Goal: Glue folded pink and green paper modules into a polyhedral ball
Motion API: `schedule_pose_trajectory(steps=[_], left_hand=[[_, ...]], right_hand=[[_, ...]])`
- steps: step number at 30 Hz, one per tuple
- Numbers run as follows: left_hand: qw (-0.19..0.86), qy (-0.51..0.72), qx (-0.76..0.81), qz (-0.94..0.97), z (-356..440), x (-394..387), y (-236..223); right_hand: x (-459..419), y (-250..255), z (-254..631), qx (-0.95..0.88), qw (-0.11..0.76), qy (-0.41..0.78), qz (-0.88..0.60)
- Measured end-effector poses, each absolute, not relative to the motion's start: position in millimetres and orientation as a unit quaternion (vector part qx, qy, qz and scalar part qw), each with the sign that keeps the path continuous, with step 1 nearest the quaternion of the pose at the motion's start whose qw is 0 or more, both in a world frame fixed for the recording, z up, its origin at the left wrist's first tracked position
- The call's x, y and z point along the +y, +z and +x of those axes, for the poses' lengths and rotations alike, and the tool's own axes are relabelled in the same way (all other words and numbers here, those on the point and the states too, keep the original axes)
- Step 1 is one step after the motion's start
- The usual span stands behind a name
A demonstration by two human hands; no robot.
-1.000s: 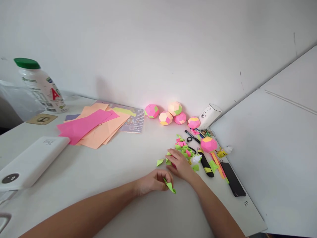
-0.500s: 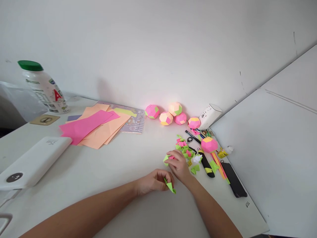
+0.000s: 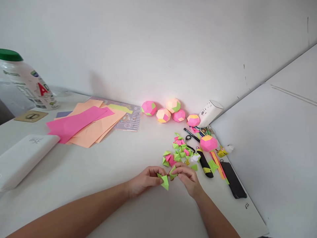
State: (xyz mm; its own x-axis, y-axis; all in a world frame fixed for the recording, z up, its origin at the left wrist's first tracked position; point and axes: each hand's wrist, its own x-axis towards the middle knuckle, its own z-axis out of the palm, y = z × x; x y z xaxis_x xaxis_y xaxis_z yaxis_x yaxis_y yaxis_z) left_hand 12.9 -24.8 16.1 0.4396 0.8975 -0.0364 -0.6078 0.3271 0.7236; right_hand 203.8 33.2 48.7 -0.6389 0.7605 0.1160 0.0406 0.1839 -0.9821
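My left hand point(image 3: 148, 180) is closed on a folded green paper piece point(image 3: 164, 182), pinched between thumb and fingers. Close beside it, my right hand point(image 3: 188, 177) pinches a second, smaller green folded paper piece point(image 3: 173, 172). The two pieces are almost side by side; whether they touch I cannot tell. Just behind my hands lies a joined pink-and-green folded paper cluster point(image 3: 169, 158). Beyond it is a heap of green and pink folded pieces point(image 3: 180, 148). A small glue bottle with a white cap point(image 3: 195, 158) lies by my right hand.
Several paper balls point(image 3: 149, 108) line the wall, and another ball point(image 3: 208, 143) sits at right. Near it are a black-and-yellow cutter point(image 3: 205, 163), a yellow glue bottle point(image 3: 224, 151) and a black phone-like slab point(image 3: 232, 180). Paper sheets point(image 3: 81, 124), a power bank point(image 3: 29, 158) and a bottle point(image 3: 32, 82) stand left.
My right hand has let go of the pink-and-green cluster, which now lies on the table, and holds a small green piece near my left hand. The view has shifted slightly right.
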Motion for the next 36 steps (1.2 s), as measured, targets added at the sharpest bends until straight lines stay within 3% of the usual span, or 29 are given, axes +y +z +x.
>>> schedule_pose_trajectory(steps=[7, 16, 25, 31, 36], left_hand=[[0.769, 0.529, 0.207, 0.292, 13.2, -24.0, 18.4], [0.764, 0.518, 0.26, 0.283, 11.3, -24.6, 12.5], [0.779, 0.52, 0.249, 0.247, 12.0, -25.9, 17.1], [0.786, 0.525, 0.236, 0.224, 12.4, -26.1, 16.7], [0.784, 0.519, 0.232, 0.249, 11.9, -26.2, 15.4]], right_hand=[[26.8, 31.1, 202.9, -0.716, 0.29, 0.536, -0.342], [24.6, 22.2, 199.8, -0.854, 0.337, 0.276, -0.284], [28.4, 27.8, 198.8, -0.704, 0.323, 0.491, -0.398], [37.8, 35.5, 198.6, -0.613, 0.276, 0.64, -0.373], [36.1, 33.7, 198.9, -0.59, 0.302, 0.657, -0.36]])
